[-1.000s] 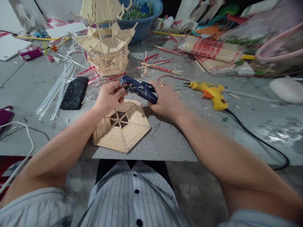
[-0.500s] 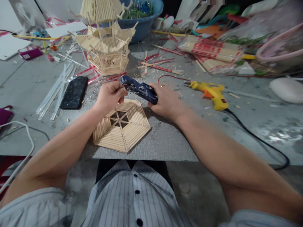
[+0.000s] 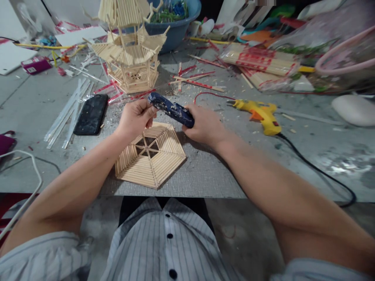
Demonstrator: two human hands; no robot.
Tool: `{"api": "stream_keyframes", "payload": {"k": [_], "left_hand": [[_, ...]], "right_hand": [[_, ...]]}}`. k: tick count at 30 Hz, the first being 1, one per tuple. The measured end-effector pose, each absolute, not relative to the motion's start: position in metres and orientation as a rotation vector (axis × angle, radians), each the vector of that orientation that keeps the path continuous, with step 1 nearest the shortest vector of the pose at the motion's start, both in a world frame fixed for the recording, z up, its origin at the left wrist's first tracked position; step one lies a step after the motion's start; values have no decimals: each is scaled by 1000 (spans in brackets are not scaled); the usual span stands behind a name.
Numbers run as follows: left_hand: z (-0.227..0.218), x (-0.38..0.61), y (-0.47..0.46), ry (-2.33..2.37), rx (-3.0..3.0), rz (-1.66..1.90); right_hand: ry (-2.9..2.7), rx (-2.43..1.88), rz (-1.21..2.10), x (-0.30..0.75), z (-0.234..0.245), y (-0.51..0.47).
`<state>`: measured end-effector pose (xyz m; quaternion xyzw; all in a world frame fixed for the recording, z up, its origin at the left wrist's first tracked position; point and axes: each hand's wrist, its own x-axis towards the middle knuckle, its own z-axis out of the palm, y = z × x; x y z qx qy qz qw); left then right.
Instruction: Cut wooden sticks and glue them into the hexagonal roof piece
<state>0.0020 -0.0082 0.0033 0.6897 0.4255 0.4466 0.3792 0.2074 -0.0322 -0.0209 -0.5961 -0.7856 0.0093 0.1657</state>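
Observation:
My right hand (image 3: 205,125) grips the handles of dark blue cutting pliers (image 3: 171,108), whose jaws point left. My left hand (image 3: 136,117) is pinched at the jaws, fingers closed on something too small to make out. Both hands hover just above the far edge of a hexagonal roof panel made of wooden sticks (image 3: 150,155), which lies flat on a grey mat (image 3: 202,175) in front of me.
A stick-built pagoda model (image 3: 130,50) stands behind, with a blue basin (image 3: 175,27) beyond it. A black phone (image 3: 91,114) and clear glue sticks (image 3: 68,111) lie left. A yellow glue gun (image 3: 260,114) with black cord lies right. Packs of sticks (image 3: 260,62) are at the back right.
The pliers' handles have squeezed together in my right hand. Both hands stay in place above the panel.

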Motion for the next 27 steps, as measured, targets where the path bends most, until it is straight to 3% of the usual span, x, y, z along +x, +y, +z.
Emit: {"api": "stream_keyframes", "payload": {"k": [8, 15, 27], "left_hand": [[4, 4, -7, 1089, 1701, 1138], [0, 2, -4, 1134, 1702, 1153], [-2, -6, 4, 1129, 1762, 1217]], "right_hand": [[-2119, -1782, -27, 210, -22, -27], [-1957, -1780, -341, 231, -14, -23], [-2599, -1580, -472, 238, 43, -15]]}}
